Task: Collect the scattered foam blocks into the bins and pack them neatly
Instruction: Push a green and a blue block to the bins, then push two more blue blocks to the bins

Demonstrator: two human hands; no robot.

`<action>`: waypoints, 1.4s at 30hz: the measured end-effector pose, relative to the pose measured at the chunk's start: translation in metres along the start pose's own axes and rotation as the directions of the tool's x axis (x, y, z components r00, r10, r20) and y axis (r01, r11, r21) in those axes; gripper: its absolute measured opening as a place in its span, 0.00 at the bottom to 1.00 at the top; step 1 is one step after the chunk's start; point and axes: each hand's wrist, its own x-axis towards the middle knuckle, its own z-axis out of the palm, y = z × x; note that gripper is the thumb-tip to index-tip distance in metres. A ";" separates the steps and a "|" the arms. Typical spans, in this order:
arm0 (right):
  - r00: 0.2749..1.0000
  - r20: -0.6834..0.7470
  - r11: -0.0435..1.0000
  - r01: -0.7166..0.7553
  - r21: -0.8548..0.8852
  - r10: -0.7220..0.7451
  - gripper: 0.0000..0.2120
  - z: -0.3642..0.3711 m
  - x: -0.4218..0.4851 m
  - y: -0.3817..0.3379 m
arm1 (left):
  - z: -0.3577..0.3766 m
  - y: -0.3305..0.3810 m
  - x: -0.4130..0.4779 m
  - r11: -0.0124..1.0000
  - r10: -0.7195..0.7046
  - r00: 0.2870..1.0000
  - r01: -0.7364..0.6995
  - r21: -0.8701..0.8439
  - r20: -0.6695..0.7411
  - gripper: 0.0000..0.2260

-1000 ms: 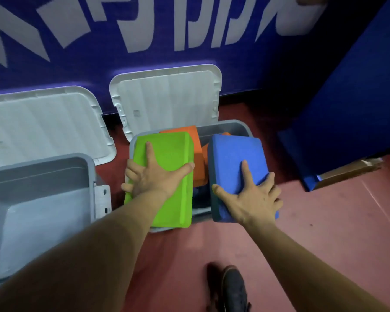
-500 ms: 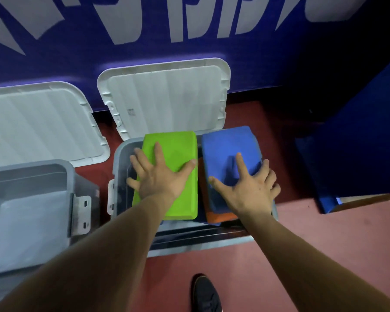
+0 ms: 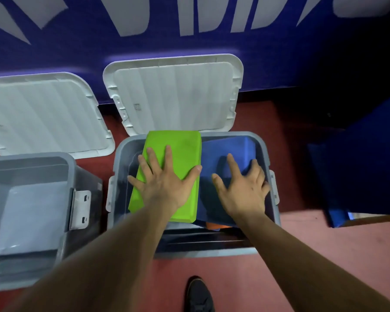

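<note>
**Two palms, two blocks: pressing the top layer home**

I have both hands down in the right-hand bin (image 3: pixel 120 154). The left hand (image 3: pixel 164 185) lies flat on the green block (image 3: pixel 180 147), fingers spread and straight, thumb reaching to the block's right edge. The right hand (image 3: pixel 241 190) lies the same way on the blue block (image 3: pixel 230 149) beside it. Neither hand is curled round anything; both are released and bearing down with the palm.

I judge the flat palms to be the point of the pose. Foam gives under load, and a broad, even push seats a block without denting it or tipping it. The two blocks lie side by side, long edges together, and between them take up most of the bin's width, which is how a neat top layer would go in. The green one looks slightly skewed, its near end swung left. A sliver of an orange block (image 3: pixel 216 226) shows beneath the blue one's near edge, so these two rest on others already packed.

The bin's lid (image 3: pixel 173 95) leans back against the blue wall banner (image 3: pixel 189 41), out of the way. A second bin (image 3: pixel 71 163) stands just to the left with its own lid (image 3: pixel 43 113) propped behind it. On the red floor (image 3: pixel 302 255) my shoe (image 3: pixel 198 296) is planted in front of the bin I am packing. I see no loose blocks from here, and cannot say whether any lie outside the view.
</note>
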 end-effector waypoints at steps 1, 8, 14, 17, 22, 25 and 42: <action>1.000 -0.016 1.000 0.019 0.009 -0.019 0.33 -0.001 0.001 -0.004 | -0.001 -0.002 -0.001 1.000 0.008 1.000 -0.008 -0.006 -0.004 0.45; 0.977 -0.139 0.987 0.161 -0.030 -0.163 0.27 -0.006 -0.002 -0.044 | -0.018 -0.031 -0.008 0.984 0.089 0.963 -0.125 -0.130 -0.256 0.37; 0.910 -0.136 0.920 0.389 -0.047 -0.392 0.24 0.019 -0.050 -0.114 | -0.028 -0.127 -0.043 0.979 0.007 0.941 -0.075 -0.188 -0.338 0.36; 0.856 -0.107 0.862 0.501 -0.073 -0.506 0.25 0.048 -0.102 -0.161 | -0.025 -0.202 -0.082 0.976 -0.083 0.918 -0.005 -0.219 -0.389 0.36; 0.724 0.045 0.719 0.690 -0.082 -0.689 0.25 0.111 -0.231 -0.236 | -0.003 -0.349 -0.180 0.911 -0.341 0.836 0.180 -0.372 -0.430 0.31; 0.597 0.147 0.592 0.802 -0.080 -0.789 0.26 0.156 -0.331 -0.274 | 0.020 -0.439 -0.264 0.847 -0.482 0.758 0.274 -0.456 -0.439 0.32; -0.167 0.416 -0.115 0.983 0.146 -0.894 0.31 0.380 -0.928 -0.271 | 0.240 -0.775 -0.805 0.183 -0.981 0.180 0.746 -0.640 -0.072 0.36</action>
